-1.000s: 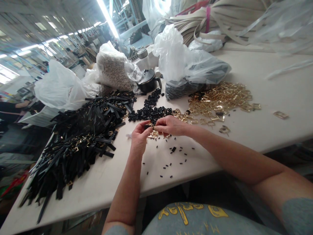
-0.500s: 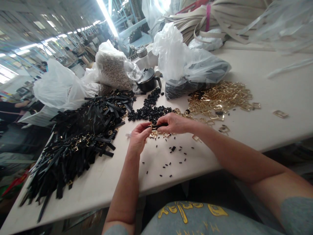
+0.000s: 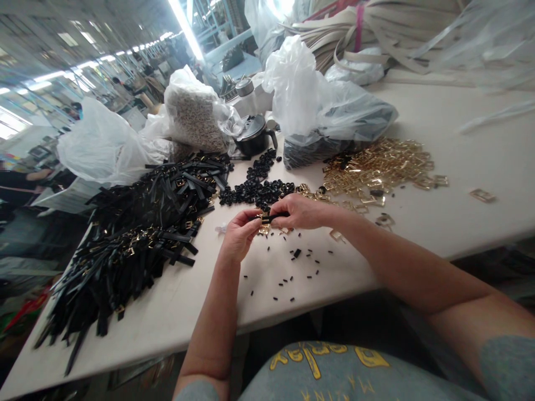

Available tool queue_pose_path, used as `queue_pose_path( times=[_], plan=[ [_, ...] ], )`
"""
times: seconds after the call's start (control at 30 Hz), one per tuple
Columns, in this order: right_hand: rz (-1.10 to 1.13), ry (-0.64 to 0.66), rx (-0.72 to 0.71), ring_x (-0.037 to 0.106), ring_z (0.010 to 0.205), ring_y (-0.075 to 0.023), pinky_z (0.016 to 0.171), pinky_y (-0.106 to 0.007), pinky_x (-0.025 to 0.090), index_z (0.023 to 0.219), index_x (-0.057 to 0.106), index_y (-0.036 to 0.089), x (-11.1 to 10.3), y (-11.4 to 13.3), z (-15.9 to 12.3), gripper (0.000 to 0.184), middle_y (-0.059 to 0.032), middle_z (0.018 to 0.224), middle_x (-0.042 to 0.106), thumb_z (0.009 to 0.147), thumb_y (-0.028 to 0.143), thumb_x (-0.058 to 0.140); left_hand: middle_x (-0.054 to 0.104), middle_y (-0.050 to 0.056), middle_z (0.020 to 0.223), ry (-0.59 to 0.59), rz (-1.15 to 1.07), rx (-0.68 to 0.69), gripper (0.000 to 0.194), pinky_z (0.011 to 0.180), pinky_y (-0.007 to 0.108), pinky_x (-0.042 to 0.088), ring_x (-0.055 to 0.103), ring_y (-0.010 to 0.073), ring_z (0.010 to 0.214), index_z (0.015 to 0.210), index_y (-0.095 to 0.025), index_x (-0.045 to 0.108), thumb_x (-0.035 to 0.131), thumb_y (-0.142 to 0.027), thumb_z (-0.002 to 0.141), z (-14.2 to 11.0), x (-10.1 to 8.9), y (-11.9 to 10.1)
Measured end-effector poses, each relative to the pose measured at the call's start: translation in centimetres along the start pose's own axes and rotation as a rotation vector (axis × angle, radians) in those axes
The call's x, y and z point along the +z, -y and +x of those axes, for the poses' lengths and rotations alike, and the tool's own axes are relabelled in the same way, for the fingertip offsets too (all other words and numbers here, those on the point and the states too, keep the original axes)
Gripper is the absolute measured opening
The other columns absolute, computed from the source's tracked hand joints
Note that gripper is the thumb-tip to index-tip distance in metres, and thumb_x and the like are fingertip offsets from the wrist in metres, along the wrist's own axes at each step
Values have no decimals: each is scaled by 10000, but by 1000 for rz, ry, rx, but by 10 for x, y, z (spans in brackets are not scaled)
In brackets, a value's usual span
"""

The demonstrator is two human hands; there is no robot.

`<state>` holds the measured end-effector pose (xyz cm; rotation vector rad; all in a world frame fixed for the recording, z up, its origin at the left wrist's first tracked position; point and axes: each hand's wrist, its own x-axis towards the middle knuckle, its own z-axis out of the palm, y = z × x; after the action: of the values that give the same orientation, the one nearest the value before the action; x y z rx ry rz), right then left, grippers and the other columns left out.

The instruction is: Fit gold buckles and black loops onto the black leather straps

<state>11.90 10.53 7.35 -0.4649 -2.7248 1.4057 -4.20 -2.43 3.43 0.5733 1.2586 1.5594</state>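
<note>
In front of me at the middle of the table, my left hand [image 3: 242, 233] pinches one end of a short black strap [image 3: 267, 219]. Its other side is gripped between the thumb and fingers of my right hand [image 3: 300, 213]. A bit of gold metal, seemingly a buckle, shows on the strap by my left fingertips; fingers hide most of it. Just beyond my hands lies a heap of small black loops [image 3: 259, 192]. Gold buckles [image 3: 380, 167] are piled to the right, and finished-looking black straps with buckles [image 3: 142, 223] form a large heap on the left.
Tiny black pieces [image 3: 285, 280] are scattered on the table [image 3: 355, 289] near its front edge. Behind the heaps stand a clear plastic bag of black parts [image 3: 330, 122], a bag of pale pieces [image 3: 194, 111] and a black lidded pot [image 3: 253, 136]. Beige strapping [image 3: 401, 30] lies farther back.
Both hands keep their hold on the strap, and the finger positions hardly differ. The whole view has shifted very slightly.
</note>
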Motion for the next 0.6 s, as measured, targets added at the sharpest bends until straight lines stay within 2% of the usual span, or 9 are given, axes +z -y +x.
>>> queue_pose_path(
  times=[0.2,0.5,0.6],
  plan=[
    [-7,58,-29,508,540,-87,513,-204,341,793,647,146,-8,0,-4,146,10,632,605,836,228,535,708,11,791,5,-60,-36,343,632,180,515,638,82,645,844,-167,699,877,-218,555,0,-2,-4],
    [41,-62,-211,470,521,-67,524,-192,337,749,588,142,9,-4,3,193,31,596,547,887,222,481,681,-3,745,-8,-112,-51,347,567,170,483,608,68,595,857,-163,681,868,-209,569,1,6,2],
    [81,-109,-210,476,515,-64,523,-189,344,745,582,142,15,-7,6,228,26,611,556,909,246,463,677,-7,744,-32,-134,-24,373,572,181,487,615,78,606,858,-167,661,876,-214,556,3,7,3]
  ],
)
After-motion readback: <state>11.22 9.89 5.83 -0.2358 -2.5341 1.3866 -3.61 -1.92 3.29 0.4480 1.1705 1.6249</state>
